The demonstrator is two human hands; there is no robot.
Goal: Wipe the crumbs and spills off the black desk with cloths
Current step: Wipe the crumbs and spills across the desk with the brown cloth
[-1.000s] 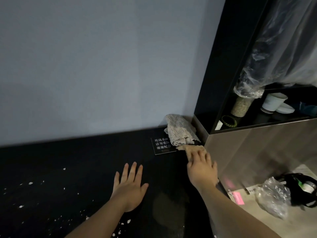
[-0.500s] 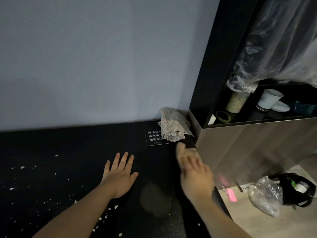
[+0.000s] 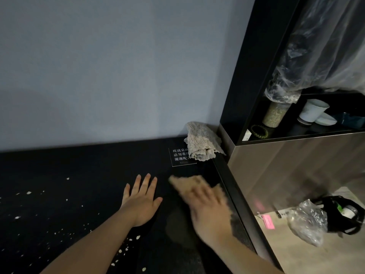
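While the left hand [image 3: 141, 200] lies flat and relaxed on the black worktop [image 3: 79, 171], fingers straight and holding nothing, the right hand [image 3: 205, 204] is smeared by motion blur just beside it, close to the worktop's right edge. Its fingers look stretched out rather than curled. A pale tan patch [image 3: 184, 181] shows past the fingertips and may be a cloth pressed under the palm, but the blur makes that impossible to confirm.

A crumpled cloth [image 3: 201, 143] sits untouched in the far corner, right of centre frame, against the wall. It overlaps a small sign [image 3: 180, 158] with white lettering. White crumbs [image 3: 28, 192] are scattered across the left and lower left of the worktop, well apart from both hands. A dull smear [image 3: 177, 220] lies between the two forearms.

The step in hand looks like a wiping stroke over the right-hand strip of the worktop, with the left hand acting as a brace. Most of the job seems to remain, since the crumbs lie unswept. The next move would call for carrying the wiping across to the left side and gathering the crumbs toward one spot rather than flicking them over the edge. The left hand would need to lift clear first, or reach for the corner cloth.
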